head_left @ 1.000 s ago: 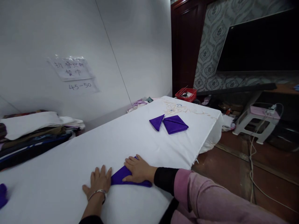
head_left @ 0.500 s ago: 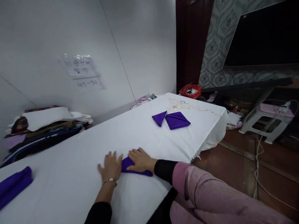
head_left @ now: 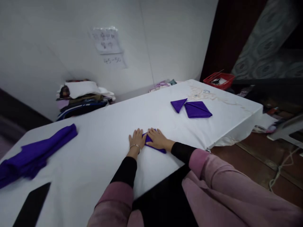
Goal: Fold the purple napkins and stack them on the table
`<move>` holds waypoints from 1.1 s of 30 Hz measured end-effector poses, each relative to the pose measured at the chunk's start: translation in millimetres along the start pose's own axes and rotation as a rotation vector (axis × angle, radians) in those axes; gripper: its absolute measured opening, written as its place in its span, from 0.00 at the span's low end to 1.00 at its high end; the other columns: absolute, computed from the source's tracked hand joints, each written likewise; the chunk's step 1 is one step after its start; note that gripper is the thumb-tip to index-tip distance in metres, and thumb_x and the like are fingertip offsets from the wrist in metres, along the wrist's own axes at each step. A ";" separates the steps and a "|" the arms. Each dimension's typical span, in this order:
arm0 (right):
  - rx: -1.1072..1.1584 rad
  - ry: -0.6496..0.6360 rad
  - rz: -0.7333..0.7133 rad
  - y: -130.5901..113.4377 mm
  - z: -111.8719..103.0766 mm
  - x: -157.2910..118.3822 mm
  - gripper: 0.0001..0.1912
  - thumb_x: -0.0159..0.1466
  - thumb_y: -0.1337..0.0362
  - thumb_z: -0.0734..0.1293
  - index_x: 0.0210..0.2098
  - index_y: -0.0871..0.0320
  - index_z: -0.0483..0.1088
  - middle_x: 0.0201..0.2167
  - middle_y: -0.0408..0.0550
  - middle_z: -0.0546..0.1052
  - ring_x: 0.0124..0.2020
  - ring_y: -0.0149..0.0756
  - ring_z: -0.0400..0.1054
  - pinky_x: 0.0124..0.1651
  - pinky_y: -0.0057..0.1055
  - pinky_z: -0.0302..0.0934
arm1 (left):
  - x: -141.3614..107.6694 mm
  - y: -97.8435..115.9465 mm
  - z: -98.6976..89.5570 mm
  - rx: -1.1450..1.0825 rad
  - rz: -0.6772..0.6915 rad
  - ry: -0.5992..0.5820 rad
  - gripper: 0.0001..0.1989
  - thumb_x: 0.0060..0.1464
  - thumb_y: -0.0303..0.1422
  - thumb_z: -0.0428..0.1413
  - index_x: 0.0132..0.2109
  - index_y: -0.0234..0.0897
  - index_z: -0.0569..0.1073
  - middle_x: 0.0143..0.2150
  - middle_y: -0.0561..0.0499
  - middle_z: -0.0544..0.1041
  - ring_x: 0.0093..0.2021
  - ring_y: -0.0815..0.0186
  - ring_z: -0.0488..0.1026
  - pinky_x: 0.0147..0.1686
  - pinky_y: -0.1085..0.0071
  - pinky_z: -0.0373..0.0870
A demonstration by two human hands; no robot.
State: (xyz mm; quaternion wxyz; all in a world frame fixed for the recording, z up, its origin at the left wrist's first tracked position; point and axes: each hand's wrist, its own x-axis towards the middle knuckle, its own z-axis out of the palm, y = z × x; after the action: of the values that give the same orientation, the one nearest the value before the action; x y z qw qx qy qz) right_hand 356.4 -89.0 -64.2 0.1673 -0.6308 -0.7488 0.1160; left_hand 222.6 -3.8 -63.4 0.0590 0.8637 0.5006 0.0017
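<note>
A folded purple cloth (head_left: 161, 149) lies flat on the white-covered table (head_left: 106, 157) in front of me. My right hand (head_left: 156, 138) rests on top of it, palm down with fingers spread, hiding most of it. At the cloth's left end is my left hand (head_left: 137, 139), lying flat with its fingers apart. Farther back sit a folded purple triangle (head_left: 178, 104) and a larger folded purple piece (head_left: 198, 109), side by side. Loose purple cloth (head_left: 40, 151) lies crumpled at the far left.
A black flat object (head_left: 33, 205) lies at the table's near left. Stacked clothes (head_left: 82, 97) stand along the wall. A red basket (head_left: 219, 80) is beyond the table's back right corner. A grey stool (head_left: 287, 130) stands at the right.
The view has swung left, bringing more loose purple cloth and the black object into sight. My left hand now lies closer against the folded cloth's left end; my right hand stays on it.
</note>
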 end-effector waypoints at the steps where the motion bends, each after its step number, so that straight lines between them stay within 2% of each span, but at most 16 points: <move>1: -0.001 -0.008 -0.010 -0.5 0.6 -9.6 0.38 0.62 0.47 0.57 0.63 0.66 0.49 0.64 0.62 0.49 0.65 0.52 0.38 0.62 0.53 0.33 | -0.6 0.6 0.6 -0.001 0.004 0.004 0.28 0.60 0.44 0.34 0.63 0.38 0.55 0.67 0.46 0.50 0.66 0.55 0.44 0.60 0.45 0.43; 4: -0.006 -0.029 -0.075 2.3 0.8 -49.0 0.38 0.63 0.45 0.55 0.63 0.65 0.48 0.64 0.62 0.49 0.66 0.50 0.37 0.63 0.52 0.30 | -1.2 1.5 2.1 -0.018 -0.001 0.006 0.29 0.59 0.45 0.33 0.63 0.39 0.54 0.67 0.47 0.49 0.66 0.55 0.43 0.60 0.46 0.41; 9: -0.019 -0.029 -0.126 13.0 -7.0 -116.7 0.35 0.64 0.48 0.55 0.64 0.62 0.47 0.64 0.60 0.50 0.65 0.46 0.41 0.63 0.51 0.34 | -1.9 2.4 2.0 -0.059 -0.018 -0.016 0.30 0.59 0.47 0.32 0.64 0.40 0.53 0.68 0.48 0.48 0.67 0.55 0.42 0.61 0.46 0.39; 12: 0.031 -0.072 -0.107 14.8 -18.1 -138.3 0.34 0.64 0.49 0.57 0.64 0.59 0.48 0.64 0.56 0.51 0.66 0.46 0.40 0.64 0.51 0.33 | -2.1 2.7 2.6 -0.071 -0.017 -0.007 0.30 0.59 0.47 0.32 0.64 0.41 0.53 0.68 0.48 0.48 0.67 0.56 0.41 0.61 0.46 0.39; 14: 0.146 -0.096 -0.060 14.8 -26.2 -141.7 0.32 0.64 0.49 0.57 0.63 0.56 0.51 0.64 0.54 0.53 0.65 0.45 0.42 0.64 0.50 0.35 | -2.1 2.7 3.4 -0.072 -0.018 -0.003 0.30 0.59 0.47 0.32 0.64 0.41 0.53 0.68 0.49 0.48 0.67 0.56 0.41 0.61 0.46 0.39; 15: 0.233 -0.081 -0.018 15.2 -29.4 -140.0 0.30 0.64 0.50 0.58 0.62 0.55 0.54 0.63 0.53 0.56 0.64 0.45 0.45 0.64 0.49 0.37 | -2.1 2.6 3.8 -0.071 -0.018 -0.002 0.30 0.59 0.47 0.32 0.64 0.41 0.53 0.68 0.48 0.48 0.67 0.55 0.41 0.61 0.45 0.39; 17: 0.452 -0.011 0.109 17.2 -33.1 -130.2 0.27 0.64 0.52 0.59 0.59 0.56 0.60 0.59 0.54 0.63 0.59 0.45 0.56 0.60 0.46 0.50 | -2.4 2.5 4.0 -0.071 -0.013 0.003 0.30 0.59 0.47 0.32 0.64 0.40 0.54 0.68 0.48 0.48 0.67 0.55 0.41 0.61 0.45 0.39; 19: 0.694 0.045 0.283 21.1 -33.1 -113.3 0.26 0.62 0.54 0.61 0.57 0.59 0.62 0.53 0.56 0.69 0.47 0.43 0.68 0.48 0.42 0.64 | -2.9 2.4 3.5 -0.074 -0.008 0.011 0.30 0.59 0.47 0.32 0.64 0.40 0.54 0.68 0.48 0.49 0.67 0.54 0.42 0.61 0.45 0.39; 20: 0.808 0.047 0.373 23.4 -32.5 -103.0 0.27 0.61 0.55 0.63 0.57 0.60 0.61 0.50 0.57 0.71 0.40 0.41 0.71 0.42 0.39 0.67 | -3.3 2.4 3.1 -0.077 -0.006 0.013 0.30 0.59 0.47 0.32 0.64 0.40 0.53 0.68 0.48 0.49 0.67 0.54 0.42 0.61 0.45 0.39; 22: 1.008 0.012 0.531 27.2 -31.8 -80.5 0.33 0.58 0.59 0.67 0.60 0.63 0.56 0.43 0.57 0.75 0.30 0.36 0.72 0.34 0.35 0.69 | -3.8 2.5 2.2 -0.084 -0.007 0.009 0.30 0.59 0.47 0.32 0.64 0.40 0.53 0.67 0.48 0.49 0.67 0.55 0.42 0.61 0.46 0.40; 24: 1.164 -0.038 0.630 28.8 -32.6 -58.1 0.38 0.55 0.63 0.70 0.61 0.65 0.53 0.35 0.54 0.76 0.27 0.34 0.71 0.32 0.33 0.69 | -4.0 2.5 1.7 -0.089 -0.011 0.004 0.30 0.59 0.47 0.32 0.64 0.41 0.53 0.68 0.48 0.49 0.67 0.55 0.42 0.61 0.46 0.39; 26: 1.269 -0.100 0.655 27.3 -33.9 -37.9 0.36 0.53 0.64 0.71 0.58 0.65 0.57 0.31 0.51 0.77 0.27 0.33 0.71 0.32 0.31 0.69 | -3.9 2.5 1.8 -0.092 -0.017 0.004 0.30 0.59 0.47 0.32 0.64 0.40 0.53 0.68 0.48 0.49 0.67 0.55 0.42 0.61 0.46 0.39; 28: 1.324 -0.141 0.633 23.8 -33.6 -21.1 0.28 0.53 0.64 0.71 0.52 0.63 0.64 0.33 0.51 0.77 0.28 0.32 0.71 0.32 0.29 0.68 | -3.5 2.2 2.1 -0.101 -0.020 0.006 0.30 0.59 0.47 0.33 0.64 0.40 0.53 0.68 0.48 0.49 0.67 0.56 0.42 0.61 0.47 0.38; 30: 1.371 -0.141 0.612 20.0 -30.5 -8.6 0.21 0.53 0.66 0.71 0.46 0.61 0.68 0.36 0.51 0.77 0.31 0.32 0.71 0.33 0.27 0.67 | -3.2 1.4 2.4 -0.115 -0.019 0.005 0.30 0.59 0.47 0.32 0.64 0.39 0.53 0.68 0.48 0.49 0.67 0.56 0.41 0.61 0.47 0.38; 33: 1.450 -0.116 0.613 17.4 -23.2 1.1 0.20 0.51 0.73 0.69 0.43 0.61 0.68 0.37 0.50 0.77 0.33 0.34 0.72 0.36 0.30 0.67 | -3.8 -0.3 2.8 -0.140 -0.024 0.009 0.30 0.59 0.48 0.33 0.63 0.41 0.55 0.67 0.48 0.50 0.67 0.56 0.42 0.62 0.48 0.37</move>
State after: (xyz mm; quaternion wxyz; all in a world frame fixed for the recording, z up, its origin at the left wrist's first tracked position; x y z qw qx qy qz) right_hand 381.2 -85.7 -49.5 0.4582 -0.5355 -0.2865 0.6490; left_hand 220.6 -7.2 -66.0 0.1171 0.8513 0.5099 0.0399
